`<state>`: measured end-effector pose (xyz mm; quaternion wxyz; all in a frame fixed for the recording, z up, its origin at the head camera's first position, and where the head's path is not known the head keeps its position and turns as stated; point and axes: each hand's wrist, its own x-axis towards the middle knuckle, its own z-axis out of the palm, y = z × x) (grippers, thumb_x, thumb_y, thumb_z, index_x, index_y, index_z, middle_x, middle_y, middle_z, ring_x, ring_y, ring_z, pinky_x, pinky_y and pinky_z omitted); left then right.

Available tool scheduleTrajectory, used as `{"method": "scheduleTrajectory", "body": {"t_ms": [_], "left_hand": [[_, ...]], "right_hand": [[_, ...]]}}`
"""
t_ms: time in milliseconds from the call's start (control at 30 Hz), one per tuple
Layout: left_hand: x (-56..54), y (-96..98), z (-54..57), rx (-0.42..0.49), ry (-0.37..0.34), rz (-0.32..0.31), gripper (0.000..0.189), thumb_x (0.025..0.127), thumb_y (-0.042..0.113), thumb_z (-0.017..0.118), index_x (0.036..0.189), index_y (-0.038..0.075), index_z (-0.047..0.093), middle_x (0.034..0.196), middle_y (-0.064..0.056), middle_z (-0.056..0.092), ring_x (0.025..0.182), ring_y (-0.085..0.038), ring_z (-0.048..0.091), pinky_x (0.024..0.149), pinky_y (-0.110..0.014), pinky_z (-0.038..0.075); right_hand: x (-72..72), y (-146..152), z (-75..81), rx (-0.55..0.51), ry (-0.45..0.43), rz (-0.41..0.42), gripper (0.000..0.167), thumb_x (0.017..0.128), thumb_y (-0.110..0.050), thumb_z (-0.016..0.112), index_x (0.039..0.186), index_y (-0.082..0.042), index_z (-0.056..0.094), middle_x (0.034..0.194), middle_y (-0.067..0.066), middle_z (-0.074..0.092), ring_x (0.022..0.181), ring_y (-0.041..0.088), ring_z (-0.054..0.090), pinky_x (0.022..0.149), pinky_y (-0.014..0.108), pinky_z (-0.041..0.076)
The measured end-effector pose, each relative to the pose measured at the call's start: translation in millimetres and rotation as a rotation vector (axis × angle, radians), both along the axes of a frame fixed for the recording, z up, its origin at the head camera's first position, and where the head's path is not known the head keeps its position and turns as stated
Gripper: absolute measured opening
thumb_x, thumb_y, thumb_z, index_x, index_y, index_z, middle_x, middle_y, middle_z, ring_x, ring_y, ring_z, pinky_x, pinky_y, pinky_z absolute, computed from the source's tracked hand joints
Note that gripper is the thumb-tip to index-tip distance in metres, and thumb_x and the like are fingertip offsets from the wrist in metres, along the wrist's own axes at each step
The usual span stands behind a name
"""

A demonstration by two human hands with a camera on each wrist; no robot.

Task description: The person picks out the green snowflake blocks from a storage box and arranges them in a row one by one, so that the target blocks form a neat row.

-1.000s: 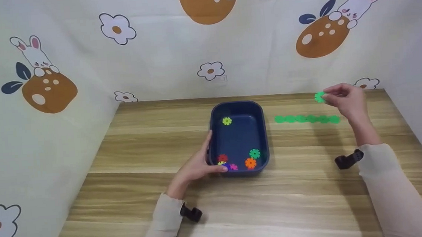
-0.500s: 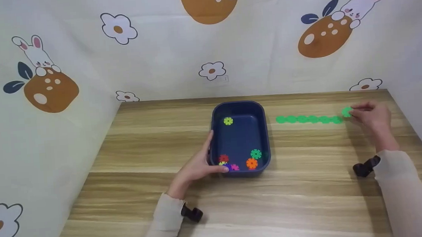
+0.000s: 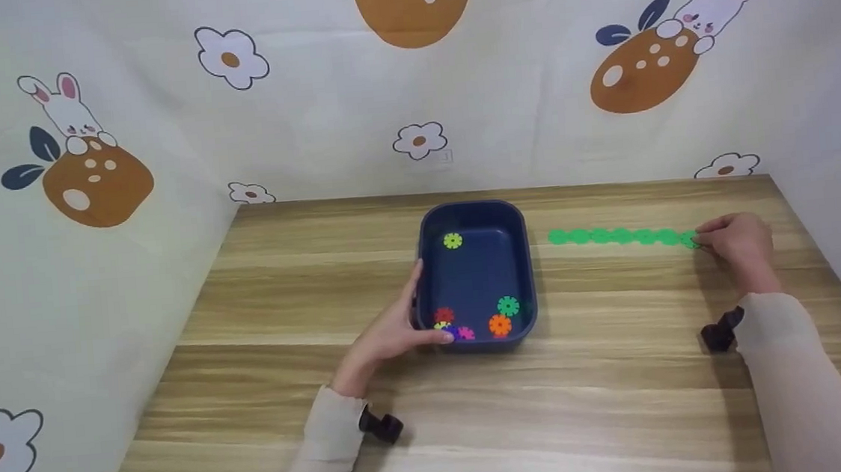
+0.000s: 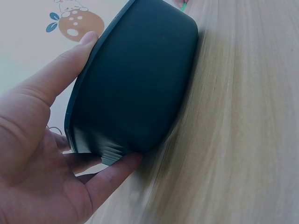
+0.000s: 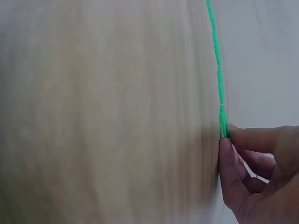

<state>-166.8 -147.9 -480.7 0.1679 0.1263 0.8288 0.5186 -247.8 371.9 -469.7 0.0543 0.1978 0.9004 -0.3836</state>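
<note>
My left hand [image 3: 394, 328] holds the dark blue plastic bin [image 3: 482, 345] at its near left corner, thumb over the rim and fingers along the side. In the left wrist view, the bin's outer wall [image 4: 135, 79] fills the space between thumb and fingers. My right hand [image 3: 742, 244] pinches a green notched disc [image 3: 689, 239] between thumb and fingertips, right at the right end of a row of green discs [image 3: 612, 236]. Seen edge-on in the right wrist view, the row [image 5: 218, 60] runs up from the pinched disc [image 5: 224, 122].
Inside the bin lie a yellow disc [image 3: 452, 241], an orange disc [image 3: 500, 326], a darker green disc [image 3: 508, 306], a red disc [image 3: 443, 314] and a few more by the left thumb. Patterned cloth [image 3: 320, 109] walls the wooden table [image 3: 555, 420] at the back and sides.
My right hand has carried the green disc rightward and down from above the row to its right end. The left hand and bin have stayed put.
</note>
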Motion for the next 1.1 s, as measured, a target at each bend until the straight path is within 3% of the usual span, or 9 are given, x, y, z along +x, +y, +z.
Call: {"method": "scheduleTrajectory", "body": {"t_ms": [233,333,400,567,733,933,1033,1100], "left_hand": [[0.2,-1.0,0.9,-0.006,0.004,-0.003,0.125,0.076,0.030,0.088,0.162,0.027,-0.003,0.170,-0.010,0.003,0.153,-0.032,0.019,0.125,-0.052,0.016],[0.1,-1.0,1.0,0.004,0.001,-0.003,0.125,0.076,0.030,0.088,0.162,0.027,-0.003,0.169,-0.010,0.004,0.152,-0.032,0.020,0.125,-0.052,0.016],[0.1,-0.9,1.0,0.004,0.008,-0.005,0.125,0.075,0.029,0.088,0.162,0.026,-0.003,0.169,-0.011,0.005,0.150,-0.032,0.023,0.125,-0.051,0.017],[-0.3,-1.1,0.6,-0.006,0.022,-0.008,0.125,0.075,0.029,0.088,0.162,0.025,-0.002,0.169,-0.010,0.007,0.148,-0.031,0.027,0.125,-0.049,0.019],[-1.0,-1.2,0.0,0.000,0.022,-0.012,0.124,0.076,0.027,0.088,0.162,0.024,-0.002,0.169,-0.012,0.007,0.149,-0.031,0.026,0.125,-0.050,0.018],[-0.8,-0.9,-0.1,-0.001,0.017,-0.007,0.125,0.076,0.027,0.088,0.162,0.026,-0.003,0.169,-0.013,0.007,0.149,-0.032,0.027,0.125,-0.050,0.019],[-0.7,-0.9,-0.4,-0.004,0.015,-0.001,0.125,0.076,0.026,0.088,0.162,0.027,-0.002,0.169,-0.013,0.007,0.148,-0.032,0.027,0.124,-0.051,0.019],[-0.6,-0.7,-0.4,-0.001,0.013,0.001,0.124,0.076,0.025,0.088,0.162,0.027,-0.002,0.169,-0.013,0.006,0.149,-0.032,0.025,0.125,-0.051,0.018]], "right_hand": [[-2.3,-5.0,0.6,0.034,-0.011,-0.001,0.032,0.097,-0.015,0.063,0.119,0.008,0.065,0.099,0.012,0.067,0.075,0.012,0.054,0.060,0.019,0.047],[-2.9,-3.2,0.2,0.013,-0.013,-0.003,0.035,0.096,-0.018,0.064,0.120,0.007,0.064,0.092,0.005,0.066,0.074,0.009,0.055,0.060,0.019,0.048],[-2.7,-0.6,-0.1,-0.006,-0.002,-0.010,0.038,0.096,-0.020,0.065,0.122,0.007,0.064,0.081,-0.007,0.064,0.070,0.003,0.055,0.060,0.017,0.048],[-1.8,2.1,0.2,-0.180,0.061,-0.066,0.034,0.095,-0.019,0.066,0.120,0.004,0.063,0.064,-0.026,0.055,0.063,-0.009,0.058,0.063,0.012,0.053],[-3.6,-12.4,10.3,-0.353,0.142,-0.096,0.021,0.095,-0.013,0.066,0.113,-0.003,0.061,0.068,-0.026,0.059,0.067,-0.010,0.062,0.071,0.012,0.056],[-1.3,-44.3,31.3,-0.548,0.255,-0.059,0.011,0.092,-0.003,0.067,0.102,-0.003,0.063,0.071,-0.017,0.065,0.066,-0.003,0.067,0.069,0.013,0.057],[-1.1,-60.1,38.5,-0.574,0.295,-0.015,0.011,0.092,-0.002,0.067,0.102,-0.002,0.063,0.075,-0.014,0.065,0.069,-0.002,0.068,0.070,0.014,0.057],[-2.0,-71.3,42.9,-0.532,0.302,0.024,0.015,0.093,-0.005,0.066,0.107,-0.001,0.062,0.077,-0.013,0.063,0.071,-0.002,0.068,0.073,0.014,0.057]]}}
